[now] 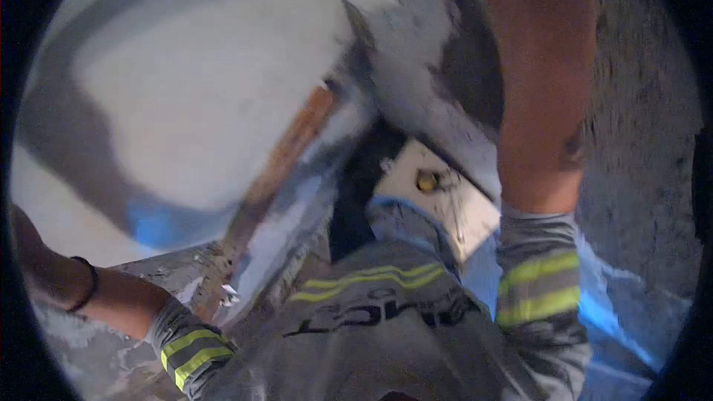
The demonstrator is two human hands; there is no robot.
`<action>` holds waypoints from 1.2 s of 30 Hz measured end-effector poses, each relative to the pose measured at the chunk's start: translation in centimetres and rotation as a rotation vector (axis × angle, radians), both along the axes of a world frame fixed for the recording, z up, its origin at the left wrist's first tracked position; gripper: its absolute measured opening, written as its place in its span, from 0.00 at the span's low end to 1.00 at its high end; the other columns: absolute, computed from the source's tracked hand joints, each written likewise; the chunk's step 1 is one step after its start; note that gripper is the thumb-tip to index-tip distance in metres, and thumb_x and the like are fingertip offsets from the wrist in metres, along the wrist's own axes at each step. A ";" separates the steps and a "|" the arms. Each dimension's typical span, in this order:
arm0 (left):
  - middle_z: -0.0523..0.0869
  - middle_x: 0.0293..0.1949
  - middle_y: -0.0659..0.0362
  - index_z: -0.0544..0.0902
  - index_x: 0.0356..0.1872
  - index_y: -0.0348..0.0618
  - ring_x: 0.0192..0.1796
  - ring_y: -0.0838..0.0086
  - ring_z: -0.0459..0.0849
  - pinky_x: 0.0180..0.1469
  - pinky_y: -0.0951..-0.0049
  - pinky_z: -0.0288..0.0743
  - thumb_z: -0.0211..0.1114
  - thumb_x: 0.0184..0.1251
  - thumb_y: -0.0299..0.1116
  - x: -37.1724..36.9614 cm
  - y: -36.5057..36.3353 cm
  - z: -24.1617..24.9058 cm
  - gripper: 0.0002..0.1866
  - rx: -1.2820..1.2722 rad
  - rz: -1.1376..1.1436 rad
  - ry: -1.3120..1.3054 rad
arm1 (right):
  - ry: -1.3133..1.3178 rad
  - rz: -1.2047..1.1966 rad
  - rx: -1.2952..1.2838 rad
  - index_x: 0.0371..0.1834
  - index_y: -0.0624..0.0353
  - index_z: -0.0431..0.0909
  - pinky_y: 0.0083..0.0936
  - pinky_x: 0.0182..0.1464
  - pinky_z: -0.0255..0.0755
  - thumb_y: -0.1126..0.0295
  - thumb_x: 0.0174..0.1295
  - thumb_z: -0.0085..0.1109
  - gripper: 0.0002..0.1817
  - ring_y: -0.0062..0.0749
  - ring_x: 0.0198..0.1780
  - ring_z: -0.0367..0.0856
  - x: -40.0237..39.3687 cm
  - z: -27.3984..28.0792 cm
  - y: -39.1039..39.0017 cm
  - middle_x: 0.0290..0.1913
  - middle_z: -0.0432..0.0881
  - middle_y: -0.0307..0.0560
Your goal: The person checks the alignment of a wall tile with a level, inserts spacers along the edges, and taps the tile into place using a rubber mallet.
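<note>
With both hands out of view beyond the left arm (111,293) and right arm (546,104), their grip cannot be told, while the white panel (215,82) spreads at upper left beside a wooden strip (298,130) that a careless left-arm swing might knock.

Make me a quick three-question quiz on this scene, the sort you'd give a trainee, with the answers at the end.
1. Which lies nearer the right arm: the brown strip or the pale board?
2. Where is the dark band?
A) On the right arm
B) On the left arm
C) Around the neck
3. True or false: the left sleeve and the right sleeve both carry yellow stripes.

Key:
1. The pale board
2. B
3. True
</note>
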State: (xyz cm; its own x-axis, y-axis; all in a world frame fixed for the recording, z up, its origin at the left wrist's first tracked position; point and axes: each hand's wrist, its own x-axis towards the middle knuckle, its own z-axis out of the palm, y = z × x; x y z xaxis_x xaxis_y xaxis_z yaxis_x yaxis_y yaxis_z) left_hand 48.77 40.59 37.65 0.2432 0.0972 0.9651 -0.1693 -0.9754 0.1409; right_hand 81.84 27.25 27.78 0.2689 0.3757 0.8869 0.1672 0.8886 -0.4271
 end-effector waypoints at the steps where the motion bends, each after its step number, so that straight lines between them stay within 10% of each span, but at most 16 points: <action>1: 0.77 0.59 0.46 0.68 0.69 0.42 0.55 0.56 0.82 0.52 0.65 0.86 0.60 0.71 0.29 -1.3 1.0 -0.1 0.26 -0.050 -0.088 0.134 | 0.100 -0.033 -0.077 0.47 0.64 0.79 0.31 0.46 0.82 0.74 0.66 0.61 0.09 0.30 0.40 0.83 -0.7 -3.3 -2.8 0.43 0.84 0.44; 5: 0.76 0.61 0.47 0.70 0.68 0.39 0.56 0.59 0.80 0.59 0.64 0.78 0.61 0.71 0.31 2.3 0.0 -11.5 0.25 -0.392 -0.006 0.366 | 0.208 -0.296 -0.857 0.53 0.58 0.82 0.22 0.48 0.76 0.70 0.64 0.63 0.15 0.23 0.44 0.81 -2.5 -19.8 -11.0 0.46 0.84 0.38; 7: 0.81 0.59 0.52 0.76 0.64 0.38 0.56 0.67 0.81 0.62 0.66 0.73 0.61 0.71 0.30 6.0 -2.9 -20.9 0.21 -0.652 0.431 0.564 | 0.204 -0.233 -1.214 0.56 0.59 0.81 0.23 0.51 0.76 0.73 0.65 0.61 0.16 0.24 0.48 0.81 -3.6 -27.8 -15.7 0.50 0.84 0.42; 10: 0.83 0.49 0.60 0.75 0.63 0.39 0.49 0.74 0.82 0.53 0.75 0.78 0.59 0.66 0.18 10.2 -6.3 -34.3 0.23 -1.142 -0.280 0.808 | 0.541 -0.326 -1.325 0.51 0.62 0.82 0.24 0.51 0.75 0.74 0.62 0.63 0.13 0.29 0.47 0.82 -6.8 -40.4 -23.0 0.45 0.86 0.45; 13: 0.81 0.53 0.61 0.74 0.62 0.39 0.52 0.77 0.80 0.52 0.75 0.78 0.60 0.62 0.17 10.2 -9.4 -51.1 0.25 -1.359 -0.288 1.049 | 0.812 -0.400 -1.592 0.47 0.62 0.83 0.24 0.49 0.75 0.74 0.62 0.64 0.11 0.28 0.44 0.82 -8.2 -47.1 -29.9 0.45 0.85 0.46; 17: 0.82 0.47 0.61 0.76 0.58 0.41 0.43 0.77 0.80 0.43 0.74 0.78 0.64 0.63 0.27 11.0 -16.3 -61.4 0.21 -1.899 -0.416 1.214 | 0.732 -0.669 -1.453 0.47 0.61 0.83 0.21 0.48 0.73 0.71 0.63 0.64 0.11 0.21 0.43 0.79 -8.0 -55.3 -38.4 0.39 0.85 0.39; 23: 0.83 0.39 0.62 0.79 0.50 0.43 0.35 0.77 0.79 0.37 0.75 0.77 0.64 0.67 0.31 14.0 -21.2 -68.7 0.12 -2.000 -0.294 1.264 | 0.930 -0.791 -1.241 0.47 0.59 0.83 0.20 0.45 0.70 0.69 0.65 0.64 0.10 0.21 0.39 0.76 -6.6 -59.6 -42.7 0.39 0.83 0.36; 31: 0.84 0.40 0.61 0.79 0.50 0.40 0.36 0.79 0.80 0.38 0.76 0.77 0.64 0.68 0.33 17.1 -23.3 -65.7 0.13 -1.741 -0.335 1.160 | 1.168 -0.828 -1.090 0.46 0.59 0.83 0.20 0.49 0.68 0.67 0.64 0.65 0.11 0.24 0.44 0.77 -5.0 -63.5 -43.7 0.40 0.82 0.35; 36: 0.86 0.42 0.44 0.80 0.50 0.35 0.42 0.52 0.86 0.43 0.59 0.79 0.64 0.62 0.31 19.8 -24.6 -63.2 0.17 -0.983 -0.331 1.221 | 1.284 -0.867 -0.884 0.46 0.59 0.84 0.25 0.55 0.70 0.72 0.62 0.65 0.10 0.27 0.46 0.79 -8.5 -62.8 -47.1 0.44 0.84 0.39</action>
State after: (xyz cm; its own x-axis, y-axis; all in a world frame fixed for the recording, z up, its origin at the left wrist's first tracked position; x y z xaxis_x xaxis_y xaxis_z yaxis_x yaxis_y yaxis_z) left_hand 68.60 15.95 -25.58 0.9212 0.3228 -0.2171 0.3347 -0.3733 0.8652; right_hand 73.34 -19.85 -35.06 0.9219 -0.0344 -0.3859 -0.3728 0.1923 -0.9077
